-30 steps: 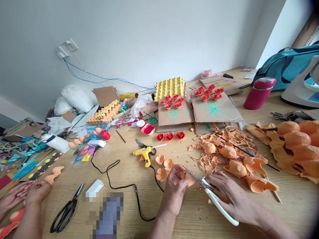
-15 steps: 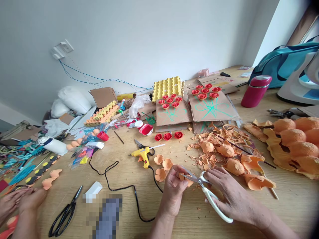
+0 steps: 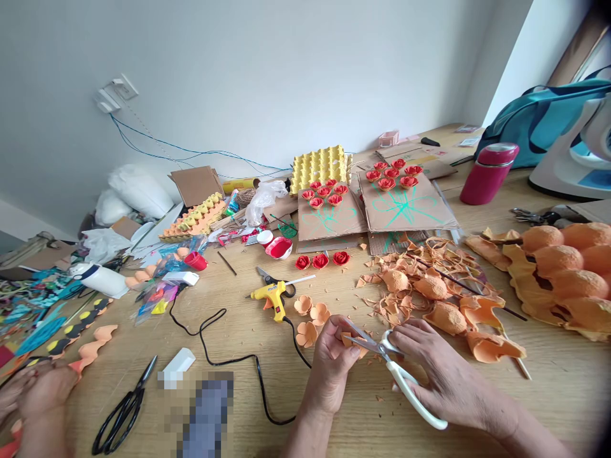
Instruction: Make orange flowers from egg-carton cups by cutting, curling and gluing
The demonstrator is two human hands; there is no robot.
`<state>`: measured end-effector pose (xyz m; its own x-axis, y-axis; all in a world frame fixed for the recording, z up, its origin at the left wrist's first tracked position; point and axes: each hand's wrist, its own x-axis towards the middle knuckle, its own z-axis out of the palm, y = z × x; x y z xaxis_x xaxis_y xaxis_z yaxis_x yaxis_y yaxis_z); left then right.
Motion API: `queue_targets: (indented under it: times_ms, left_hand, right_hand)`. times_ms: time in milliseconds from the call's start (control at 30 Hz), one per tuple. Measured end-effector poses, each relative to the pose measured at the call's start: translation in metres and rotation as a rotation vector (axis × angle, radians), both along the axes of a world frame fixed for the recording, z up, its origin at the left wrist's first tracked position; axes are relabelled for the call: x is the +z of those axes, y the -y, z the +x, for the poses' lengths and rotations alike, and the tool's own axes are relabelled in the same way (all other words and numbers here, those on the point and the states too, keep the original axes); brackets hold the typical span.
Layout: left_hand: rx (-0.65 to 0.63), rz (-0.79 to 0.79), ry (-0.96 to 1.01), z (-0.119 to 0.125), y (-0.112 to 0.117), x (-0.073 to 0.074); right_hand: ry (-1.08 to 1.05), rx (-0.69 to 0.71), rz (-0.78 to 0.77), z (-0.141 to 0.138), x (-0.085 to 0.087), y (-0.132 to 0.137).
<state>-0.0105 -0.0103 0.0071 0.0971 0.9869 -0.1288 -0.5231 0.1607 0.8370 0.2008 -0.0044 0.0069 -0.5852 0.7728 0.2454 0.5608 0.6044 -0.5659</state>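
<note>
1. The left hand (image 3: 334, 359) has its fingertips pinched shut on the small orange egg-carton pulp piece (image 3: 347, 340), held just above the table edge nearest the person
2. The right hand (image 3: 439, 375) has its fingers closed through the loops of the white-handled steel scissors (image 3: 391, 359). The blades stand slightly parted, with their tips at the piece and right beside the left thumb
3. Judged from here, the thumb is the main worry. The piece is tiny, so a quick snip or a slip could nick skin. The pulp looks rough and fibrous, so it may tear raggedly or crumble instead of cutting clean
4. Just beyond the fingers lie three cut orange petal cups (image 3: 310, 315), shallow and scalloped. Next to them is a yellow plastic glue gun (image 3: 272, 294), whose black cord (image 3: 229, 356) loops towards the left wrist and could snag it
5. To the right is a heap of curled orange trimmings (image 3: 420, 286), and further right a domed, pebbly orange egg tray (image 3: 563, 267)
6. Further back are three red paper roses (image 3: 322, 261) and brown cardboard sheets with green painted stems (image 3: 401, 203)
7. Far left, another person's hands (image 3: 42, 388) rest near black-handled scissors (image 3: 124, 410) on the pale wooden table (image 3: 548, 381)
</note>
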Motion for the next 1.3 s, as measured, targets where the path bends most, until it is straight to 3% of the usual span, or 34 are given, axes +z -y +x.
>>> queue_targets:
  times_ms: [367, 600, 833, 1300]
  left_hand:
    - [0.000, -0.019, -0.001, 0.0005, -0.0003, 0.0037]
    - [-0.014, -0.011, 0.014, -0.0006, 0.0005, 0.0027]
    - [-0.025, -0.014, 0.013, -0.0007, -0.0002, 0.0039]
    - [-0.027, 0.004, 0.010, -0.0023, -0.0005, 0.0007]
  right_hand:
    - [-0.061, 0.015, -0.014, -0.0002, 0.0020, -0.0002]
    - [0.033, 0.057, -0.040, 0.0017, -0.0013, -0.0005]
    - [-0.012, 0.026, -0.029, 0.0028, -0.0049, 0.0023]
    - [0.027, 0.047, 0.017, 0.0007, 0.0001, -0.0005]
